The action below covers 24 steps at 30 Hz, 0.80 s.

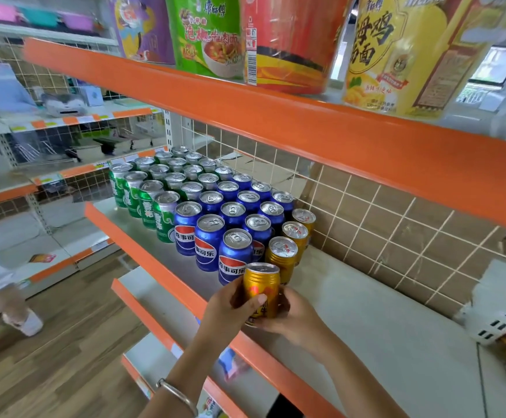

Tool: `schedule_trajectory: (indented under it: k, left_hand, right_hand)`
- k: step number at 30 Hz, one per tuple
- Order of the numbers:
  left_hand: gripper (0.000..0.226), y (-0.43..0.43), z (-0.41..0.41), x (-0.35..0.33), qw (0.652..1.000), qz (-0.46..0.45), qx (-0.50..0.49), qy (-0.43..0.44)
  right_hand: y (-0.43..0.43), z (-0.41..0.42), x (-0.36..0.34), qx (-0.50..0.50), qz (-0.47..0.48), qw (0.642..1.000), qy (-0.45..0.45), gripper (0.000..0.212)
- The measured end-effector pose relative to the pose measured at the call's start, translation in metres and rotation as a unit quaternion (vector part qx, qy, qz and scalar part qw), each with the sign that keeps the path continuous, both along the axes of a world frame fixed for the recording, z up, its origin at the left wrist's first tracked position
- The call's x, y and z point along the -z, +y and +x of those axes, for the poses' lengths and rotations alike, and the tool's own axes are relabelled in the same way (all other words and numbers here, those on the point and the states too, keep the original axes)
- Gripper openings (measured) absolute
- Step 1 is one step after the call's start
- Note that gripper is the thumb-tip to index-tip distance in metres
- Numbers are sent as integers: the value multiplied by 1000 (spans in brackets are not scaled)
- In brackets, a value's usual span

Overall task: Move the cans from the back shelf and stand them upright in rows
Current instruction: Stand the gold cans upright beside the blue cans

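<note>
One gold can (261, 283), left hand (230, 307) part-covering label

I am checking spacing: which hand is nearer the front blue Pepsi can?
Left. The left hand, on the gold can, is close beside the front blue Pepsi can; the right hand holds the opposite side, farther away.

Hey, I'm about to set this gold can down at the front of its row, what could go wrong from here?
1. The gold can in your left hand and right hand sits close to the front blue can and the next gold can. A nudge on the way down might tip them into the packed rows.
2. The spot is near the shelf's orange front edge, so a can set too far forward or tilted may roll off.
</note>
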State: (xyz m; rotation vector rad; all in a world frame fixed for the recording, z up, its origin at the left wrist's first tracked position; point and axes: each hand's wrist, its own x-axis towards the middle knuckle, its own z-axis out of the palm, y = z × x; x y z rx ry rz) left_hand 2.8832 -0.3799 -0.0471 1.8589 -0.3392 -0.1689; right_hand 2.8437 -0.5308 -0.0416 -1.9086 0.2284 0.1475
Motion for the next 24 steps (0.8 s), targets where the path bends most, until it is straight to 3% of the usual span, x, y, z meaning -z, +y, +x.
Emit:
schedule_trajectory:
  k: [6,13,19,24]
  left_hand:
    - [24,-6,-5,12,998,44,-24,-28]
    - [32,-8,-5,19,997,46,-66,-14]
    - [33,-8,-7,21,996,46,-66,-28]
    - [20,-13,-20,21,996,45,-72,-25]
  right_hand:
    - [10,4,14,117,-99,983,-97,44]
    - [18,25,26,182,-153,969,-60,68]
    - [20,34,27,192,-122,973,-49,89]
    - [15,32,26,162,-121,979,-32,86]
